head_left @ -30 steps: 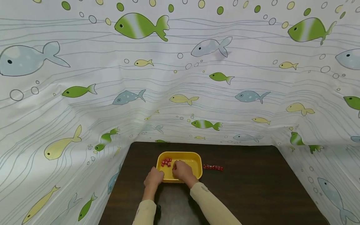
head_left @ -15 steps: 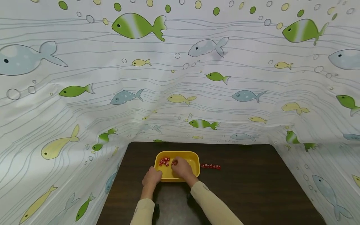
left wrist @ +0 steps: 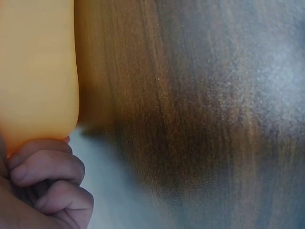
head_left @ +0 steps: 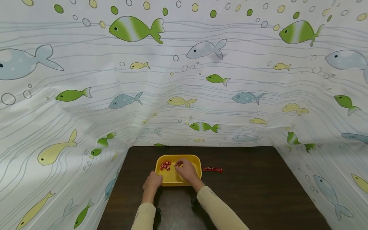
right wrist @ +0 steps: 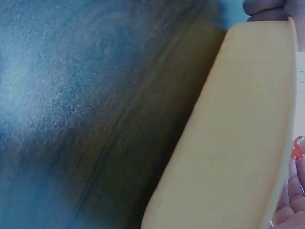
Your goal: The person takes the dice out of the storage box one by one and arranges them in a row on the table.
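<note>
A yellow plastic tray [head_left: 166, 183] stands on the dark table. My left hand [head_left: 152, 181] grips its near left corner; in the left wrist view, curled fingers [left wrist: 50, 167] lie against the tray's end. My right hand [head_left: 186, 170] is over the inside of the tray and pinches a red die [right wrist: 298, 148], which shows past the rim in the right wrist view. Several red dice [head_left: 165, 165] with white pips lie in the tray's left part. Part of the tray's right side is hidden by my right hand.
A row of red dice [head_left: 212, 169] lies on the dark wood-grain table [head_left: 253, 188] just right of the tray. A white fish-patterned sheet [head_left: 161, 80] surrounds the table at the back and both sides.
My right hand has lifted slightly from the tray's bottom, and its fingers now show the die at their tips. The left hand stays on the corner. The head view has shifted a little.
</note>
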Demonstrator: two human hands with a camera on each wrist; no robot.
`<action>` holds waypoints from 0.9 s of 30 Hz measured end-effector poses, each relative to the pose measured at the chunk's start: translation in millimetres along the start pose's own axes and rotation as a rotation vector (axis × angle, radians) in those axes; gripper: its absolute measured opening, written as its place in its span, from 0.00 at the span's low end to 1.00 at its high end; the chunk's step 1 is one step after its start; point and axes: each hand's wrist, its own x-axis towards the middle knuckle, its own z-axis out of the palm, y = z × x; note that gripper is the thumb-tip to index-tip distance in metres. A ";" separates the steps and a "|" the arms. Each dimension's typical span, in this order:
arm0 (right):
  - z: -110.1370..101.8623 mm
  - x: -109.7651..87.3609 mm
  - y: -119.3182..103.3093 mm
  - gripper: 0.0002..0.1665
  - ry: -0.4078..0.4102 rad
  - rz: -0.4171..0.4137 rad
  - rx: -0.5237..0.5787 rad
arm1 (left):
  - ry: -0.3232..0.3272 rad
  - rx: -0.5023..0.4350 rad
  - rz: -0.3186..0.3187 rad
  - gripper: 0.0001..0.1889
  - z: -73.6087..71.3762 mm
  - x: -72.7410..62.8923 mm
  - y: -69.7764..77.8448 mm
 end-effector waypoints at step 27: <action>-62.6 -9.3 22.9 0.08 0.229 0.033 0.170 | -0.002 0.014 0.029 0.26 0.3 -1.8 0.6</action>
